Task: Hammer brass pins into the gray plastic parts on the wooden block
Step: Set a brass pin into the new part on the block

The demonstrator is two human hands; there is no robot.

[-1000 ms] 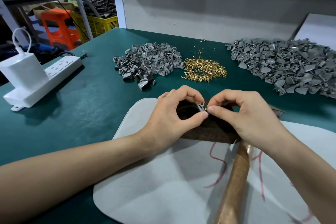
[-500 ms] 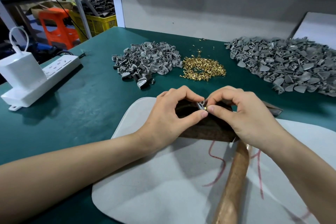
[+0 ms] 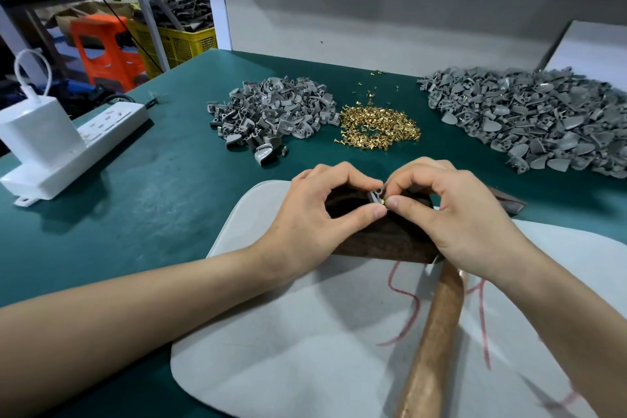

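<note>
Left hand: my left hand (image 3: 315,214) sits on the near-centre of the bench, fingers curled, thumb and forefinger pinching the gray plastic part (image 3: 375,195).
Right hand: my right hand (image 3: 454,214) meets it from the right, thumb and forefinger pinching one brass pin (image 3: 383,201).
Part and pin: I see the part held just over the wooden block (image 3: 383,241), with the pin touching its right side. The pin is tiny, so I cannot tell whether its tip is in the hole.
Wooden block: dark and flat, it lies on the far part of the pale felt mat (image 3: 288,349), mostly under both hands.
Hammer: the wooden hammer handle (image 3: 434,332) lies on the mat, running from the near edge up under my right wrist. The head is hidden.
Pin supply: a loose heap of brass pins (image 3: 376,127) lies far of my hands, between two heaps of gray parts.
Part heaps: the smaller gray heap (image 3: 271,112) is to the far left of the pins and the larger gray heap (image 3: 543,119) is to the far right.
Bench: the green table top (image 3: 152,214) carries a white power strip (image 3: 101,136) at the left, with a white charger (image 3: 37,132) plugged into it.
Background: an orange stool (image 3: 105,47) and a yellow crate (image 3: 183,44) stand beyond the far-left corner.
</note>
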